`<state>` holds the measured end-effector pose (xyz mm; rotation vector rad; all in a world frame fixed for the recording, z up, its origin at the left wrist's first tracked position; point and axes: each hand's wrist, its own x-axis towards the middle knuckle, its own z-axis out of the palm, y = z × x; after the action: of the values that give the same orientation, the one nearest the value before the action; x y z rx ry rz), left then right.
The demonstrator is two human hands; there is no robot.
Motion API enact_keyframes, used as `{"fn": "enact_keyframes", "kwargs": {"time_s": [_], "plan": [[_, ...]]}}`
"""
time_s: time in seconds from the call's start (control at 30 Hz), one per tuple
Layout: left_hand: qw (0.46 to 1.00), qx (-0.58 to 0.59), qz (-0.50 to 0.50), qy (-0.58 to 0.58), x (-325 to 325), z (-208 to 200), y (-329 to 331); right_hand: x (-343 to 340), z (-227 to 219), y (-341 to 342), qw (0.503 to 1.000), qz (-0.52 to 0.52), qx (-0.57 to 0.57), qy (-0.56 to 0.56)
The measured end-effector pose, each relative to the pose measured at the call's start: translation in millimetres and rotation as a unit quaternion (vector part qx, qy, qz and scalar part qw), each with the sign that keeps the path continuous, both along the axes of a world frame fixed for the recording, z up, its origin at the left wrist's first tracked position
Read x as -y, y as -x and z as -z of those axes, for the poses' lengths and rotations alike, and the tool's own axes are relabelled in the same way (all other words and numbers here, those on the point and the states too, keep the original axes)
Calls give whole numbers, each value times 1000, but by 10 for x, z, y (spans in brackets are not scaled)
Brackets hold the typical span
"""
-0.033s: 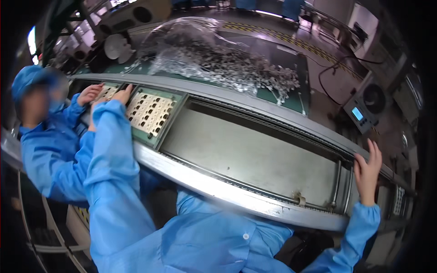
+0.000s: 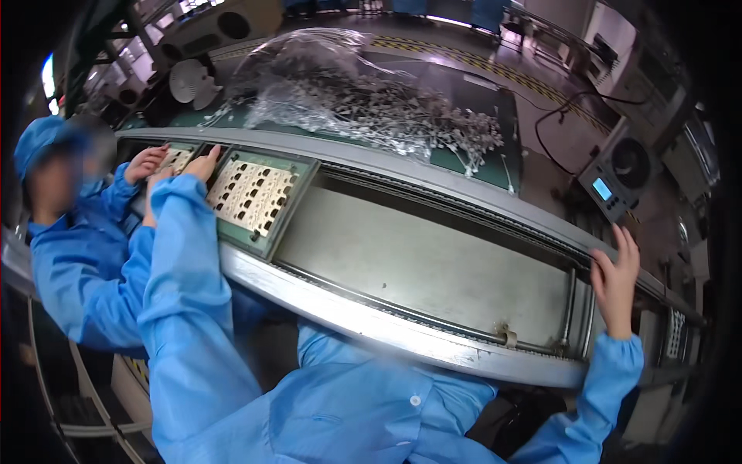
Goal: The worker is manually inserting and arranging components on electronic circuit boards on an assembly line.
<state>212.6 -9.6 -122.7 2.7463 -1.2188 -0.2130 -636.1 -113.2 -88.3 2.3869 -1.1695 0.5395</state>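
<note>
My left hand (image 2: 199,166) is closed at the far left edge of a green-framed tray (image 2: 297,203), and its fingertips are partly hidden. The tray carries a cream-coloured panel of circuit boards (image 2: 251,195) with rows of dark parts. It lies across the rails of a metal conveyor (image 2: 363,313). Stretched out to the right, my right hand (image 2: 618,286) has its fingers spread beside the conveyor's far rail, holding nothing. Just left of my left hand is a second boarded tray (image 2: 178,158), partly covered by hands.
A co-worker in blue (image 2: 81,255) stands close on the left, one hand (image 2: 145,164) at the second tray. Beyond the far rail, white-tipped cables (image 2: 402,116) are heaped with clear plastic. A grey device with a lit screen (image 2: 603,188) stands at the right. A crossbar (image 2: 569,305) spans the conveyor.
The nearer tray has shifted slightly to the right along the rails. My right hand has moved a little left and away from me. My left hand stays at the tray's edge.
</note>
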Motion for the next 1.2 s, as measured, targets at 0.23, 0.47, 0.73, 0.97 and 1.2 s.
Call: {"fn": "enact_keyframes", "kwargs": {"time_s": [0.23, 0.47, 0.73, 0.97, 1.2], "plan": [[948, -219, 230, 28, 344, -79, 2040, 449, 106, -1328, 989, -121, 28, -78], [925, -144, 351, 11, 372, -172, 3574, 883, 409, -1970, 994, -65, 27, -88], [860, 128, 456, 190, 1407, -172, 4063, 915, 363, -1550, 984, 14, 82, -159], [820, 254, 451, 244, 2223, 148, 4220, 823, 425, -1454, 992, -23, 91, -82], [784, -9, 451, 425, 2154, -260, 3980, 1118, 416, -1552, 986, 12, 142, -86]]}}
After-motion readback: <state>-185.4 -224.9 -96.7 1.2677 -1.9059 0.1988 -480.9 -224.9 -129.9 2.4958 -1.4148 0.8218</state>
